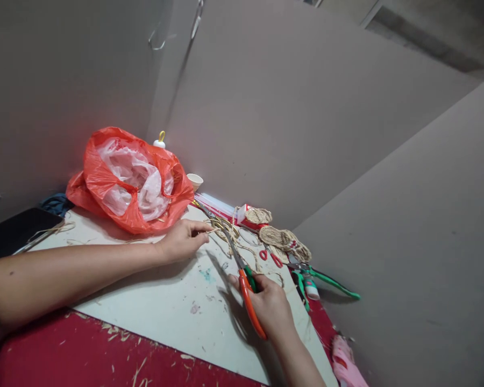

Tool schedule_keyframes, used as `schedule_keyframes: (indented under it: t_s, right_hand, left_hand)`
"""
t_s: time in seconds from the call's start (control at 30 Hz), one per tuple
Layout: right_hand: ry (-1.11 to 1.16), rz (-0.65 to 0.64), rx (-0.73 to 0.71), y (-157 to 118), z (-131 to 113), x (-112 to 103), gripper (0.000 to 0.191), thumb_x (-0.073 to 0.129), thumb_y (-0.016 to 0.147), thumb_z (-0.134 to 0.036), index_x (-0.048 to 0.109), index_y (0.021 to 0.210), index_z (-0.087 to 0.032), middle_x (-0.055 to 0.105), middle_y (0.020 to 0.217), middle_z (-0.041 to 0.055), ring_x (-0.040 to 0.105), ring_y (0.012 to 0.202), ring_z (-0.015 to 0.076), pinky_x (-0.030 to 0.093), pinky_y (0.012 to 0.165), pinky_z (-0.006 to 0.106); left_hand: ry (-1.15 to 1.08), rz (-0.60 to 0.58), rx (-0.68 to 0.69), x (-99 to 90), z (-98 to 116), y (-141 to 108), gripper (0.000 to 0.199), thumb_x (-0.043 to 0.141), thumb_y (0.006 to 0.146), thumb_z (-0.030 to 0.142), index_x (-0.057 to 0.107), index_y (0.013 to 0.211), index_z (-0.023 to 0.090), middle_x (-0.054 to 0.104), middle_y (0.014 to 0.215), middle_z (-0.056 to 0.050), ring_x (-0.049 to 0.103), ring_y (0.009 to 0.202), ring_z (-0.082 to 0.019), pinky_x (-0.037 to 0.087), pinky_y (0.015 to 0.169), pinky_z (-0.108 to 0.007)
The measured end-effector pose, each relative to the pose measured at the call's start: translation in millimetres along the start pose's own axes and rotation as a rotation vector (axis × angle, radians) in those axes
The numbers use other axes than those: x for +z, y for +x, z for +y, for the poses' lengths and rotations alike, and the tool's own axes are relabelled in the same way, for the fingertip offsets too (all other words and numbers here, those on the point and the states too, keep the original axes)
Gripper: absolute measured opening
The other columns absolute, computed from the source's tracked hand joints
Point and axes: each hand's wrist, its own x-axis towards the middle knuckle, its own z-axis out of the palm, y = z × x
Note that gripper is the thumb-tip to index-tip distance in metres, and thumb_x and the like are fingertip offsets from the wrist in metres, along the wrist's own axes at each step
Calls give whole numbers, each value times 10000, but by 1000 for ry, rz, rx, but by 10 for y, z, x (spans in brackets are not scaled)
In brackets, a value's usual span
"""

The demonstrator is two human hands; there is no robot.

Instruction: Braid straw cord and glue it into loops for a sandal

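My left hand [186, 239] pinches the end of a thin straw-coloured strand [214, 231] above the white board [177, 293]. To its right, my right hand [268, 303] grips large scissors [248, 301] with orange and green handles. Their blades point up and away, towards the strand near my left fingertips. Beyond the blades lie braided cord [246, 250] and gold-coloured looped handles [220, 223], partly hidden by the scissors.
A red plastic bag [97, 185] with white plastic inside stands at the back left. Woven coils [280, 237], small red-handled scissors [276, 260] and green-handled pliers [333, 282] line the right edge. Fibre scraps litter the red surface [84, 355] in front.
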Motion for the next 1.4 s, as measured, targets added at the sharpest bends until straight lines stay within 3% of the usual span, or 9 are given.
schedule_keyframes:
  t_s: [0.13,0.27,0.57,0.7,0.83,0.97,1.13,1.27,1.4]
  right_hand:
    - [108,30,30,52,63,-21,334,586,711,-507,670,661,-188,595,534,7,532,524,169,357,468,242]
    - [237,42,33,69,85,-48,317,615,711,-479,604,599,-182,528,513,-23,482,518,143,333,465,230]
    - [879,-191,74,-72,-62,52,374,637,749,-506,506,613,-183,417,377,-66,326,336,73,248,363,208]
    - [1271,-199,155,-166,-304,35,336,739,696,-418,520,822,-197,567,596,-46,435,420,70,331,394,184]
    - [1314,-101,191,-219,-467,6,335,771,679,-332,495,820,-206,579,633,-49,512,485,86,401,444,190]
    - [1309,-56,181,-207,-468,-13,344,773,666,-298,471,802,-207,605,664,-41,579,571,111,472,562,222]
    - [1159,12,119,-137,-330,-74,309,762,682,-314,509,815,-196,605,672,-41,613,605,120,480,600,226]
    - [1052,84,48,-136,-282,-134,302,739,704,-351,505,822,-200,612,695,-31,611,598,132,483,596,245]
    - [998,8,-43,-179,-329,-157,282,708,725,-369,495,795,-198,605,667,-15,599,601,146,487,603,264]
  left_hand:
    - [-297,-157,-240,34,112,-26,344,576,753,146,669,1084,129,682,713,-15,477,498,-69,361,492,-196]
    - [-506,-168,-345,39,119,-31,428,654,733,170,578,1153,138,714,881,-82,566,556,-76,381,503,-192]
    - [-506,-168,-366,84,106,-36,130,629,740,168,513,795,146,701,761,-69,612,560,-96,383,507,-188]
    - [-76,-231,17,165,139,-206,48,528,762,112,548,758,156,644,691,-8,583,605,-107,420,585,-225]
    - [504,-256,543,194,111,-355,127,471,796,106,584,789,164,623,647,-2,549,584,-122,377,564,-232]
    - [737,-283,776,195,101,-394,159,444,819,118,595,845,160,642,660,-26,552,574,-146,369,539,-249]
    - [590,-357,442,202,172,-385,247,415,905,273,635,947,168,662,685,-43,593,609,-154,390,577,-231]
    - [257,-521,161,235,231,-390,253,446,897,274,679,938,185,618,651,6,528,571,-110,361,552,-194]
    - [-97,-559,-14,268,270,-386,219,509,863,278,668,783,149,527,603,35,429,544,-79,339,541,-187]
